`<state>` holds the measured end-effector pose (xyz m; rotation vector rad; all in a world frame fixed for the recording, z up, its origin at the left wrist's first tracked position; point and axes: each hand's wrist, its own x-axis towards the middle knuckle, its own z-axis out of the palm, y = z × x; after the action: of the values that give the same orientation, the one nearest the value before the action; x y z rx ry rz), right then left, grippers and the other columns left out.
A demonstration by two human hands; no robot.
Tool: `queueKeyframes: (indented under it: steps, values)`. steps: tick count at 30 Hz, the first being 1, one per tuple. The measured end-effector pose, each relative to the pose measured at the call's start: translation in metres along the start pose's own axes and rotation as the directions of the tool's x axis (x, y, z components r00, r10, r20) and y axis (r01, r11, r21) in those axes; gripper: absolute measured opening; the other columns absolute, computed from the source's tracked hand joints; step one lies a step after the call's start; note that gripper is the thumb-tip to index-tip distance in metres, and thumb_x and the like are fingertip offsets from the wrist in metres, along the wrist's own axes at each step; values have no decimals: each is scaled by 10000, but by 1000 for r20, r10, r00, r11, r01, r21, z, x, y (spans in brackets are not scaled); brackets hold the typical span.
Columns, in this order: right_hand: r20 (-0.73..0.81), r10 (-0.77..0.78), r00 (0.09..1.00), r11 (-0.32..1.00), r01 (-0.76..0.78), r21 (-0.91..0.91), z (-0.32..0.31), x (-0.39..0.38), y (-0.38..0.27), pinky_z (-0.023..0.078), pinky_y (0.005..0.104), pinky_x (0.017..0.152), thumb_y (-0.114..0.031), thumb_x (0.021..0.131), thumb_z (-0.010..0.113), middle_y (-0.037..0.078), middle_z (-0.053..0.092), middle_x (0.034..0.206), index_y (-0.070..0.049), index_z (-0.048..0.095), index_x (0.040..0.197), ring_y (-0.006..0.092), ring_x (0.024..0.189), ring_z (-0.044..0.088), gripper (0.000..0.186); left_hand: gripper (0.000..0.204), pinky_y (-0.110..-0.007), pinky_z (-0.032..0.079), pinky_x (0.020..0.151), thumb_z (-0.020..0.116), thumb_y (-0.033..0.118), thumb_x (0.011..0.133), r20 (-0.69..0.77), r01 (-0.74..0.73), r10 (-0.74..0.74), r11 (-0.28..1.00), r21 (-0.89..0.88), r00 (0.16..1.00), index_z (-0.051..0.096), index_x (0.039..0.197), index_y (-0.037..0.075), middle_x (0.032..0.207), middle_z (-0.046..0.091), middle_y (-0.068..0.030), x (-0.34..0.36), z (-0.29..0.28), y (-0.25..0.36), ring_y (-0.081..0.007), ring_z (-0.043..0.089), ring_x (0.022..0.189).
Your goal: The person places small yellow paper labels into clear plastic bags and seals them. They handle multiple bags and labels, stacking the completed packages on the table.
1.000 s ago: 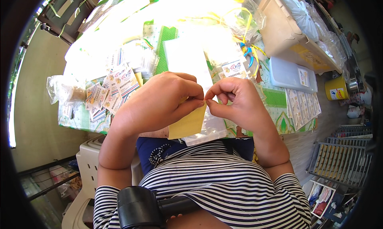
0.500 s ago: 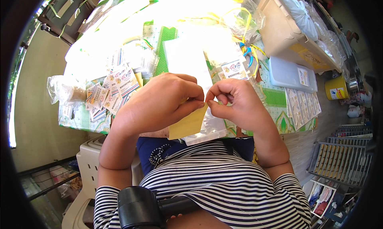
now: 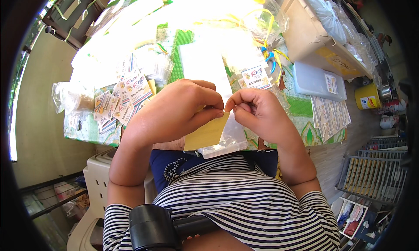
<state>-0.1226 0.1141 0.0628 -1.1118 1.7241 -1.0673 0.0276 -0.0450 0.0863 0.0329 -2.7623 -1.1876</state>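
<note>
In a pinch between thumb and fingertips, my left hand (image 3: 181, 109) grips the top corner of a yellow sheet of paper (image 3: 205, 133), which hangs down toward my lap. My right hand (image 3: 262, 115) is closed, its curled index finger and thumb meeting beside that same corner; whether it grips the paper's edge or something tiny is hidden. Under both hands lie long clear plastic bags (image 3: 224, 150) at the table's front edge. Beyond them, a white plastic sheet or bag (image 3: 198, 61) rests on a green strip. Printed labels (image 3: 255, 77) lie just past my right hand.
Piled labels (image 3: 131, 93) and a roll in clear plastic (image 3: 78, 100) sit at left. Blue-handled scissors (image 3: 271, 61) lie among yellow ribbon. At right stand a pale blue lidded container (image 3: 314, 78) over label sheets (image 3: 334, 115) and a large beige bin (image 3: 314, 37).
My right thumb has drawn back a little and tucked under the curled index finger at the paper's corner. My left hand and the yellow paper have hardly moved.
</note>
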Motion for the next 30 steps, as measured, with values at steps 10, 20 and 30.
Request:
queueKeyframes:
  steps: [10,20,30]
  values:
    - [136,36,990,987,-56,148,-13,-1,0,283,160,518,-19,837,693,-121,405,639,12,686,928,-25,572,335,97,163,-415,481,710,636,150,866,53,12,-12,1000,-6,999,693,870,-3,785,628,-140,0,-2,3,-345,614,751]
    - [-135,-32,990,984,55,169,-2,13,19,283,154,548,-51,870,672,-119,420,672,-8,670,908,-24,611,347,57,75,-337,461,704,668,44,842,-414,118,-85,991,54,906,640,894,-2,823,577,-93,-4,12,2,-224,581,762]
    - [-76,-244,967,970,242,-36,-5,15,10,366,238,605,-156,797,758,-24,471,727,-66,741,892,84,658,406,131,94,-308,438,685,688,72,841,-167,90,-112,987,-134,980,644,876,-3,799,581,-68,-6,3,-6,-163,548,743]
